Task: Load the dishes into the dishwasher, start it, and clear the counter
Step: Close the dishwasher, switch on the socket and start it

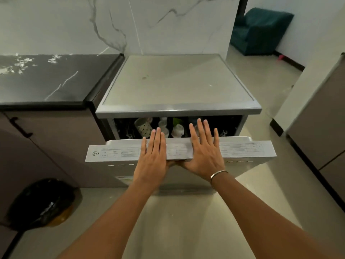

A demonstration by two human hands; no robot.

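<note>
A grey dishwasher (pixel 177 85) stands between the dark counter and the open floor. Its door (pixel 242 149) is nearly upright, leaving a narrow gap at the top. Through the gap I see a dotted white cup (pixel 142 126) and other pale dishes (pixel 177 130) in the dark rack. My left hand (pixel 152 156) lies flat on the door's top edge, fingers straight and together. My right hand (pixel 204 148), with a bracelet at the wrist, presses flat beside it, fingers spread; both thumbs hook under the edge. Neither hand holds anything.
A black marble counter (pixel 46 79) with brown cabinet fronts runs to the left. A bin lined with a black bag (pixel 43 202) sits on the floor at lower left. A tall cabinet (pixel 321 128) stands at the right, and a teal armchair (pixel 259 30) at the far back.
</note>
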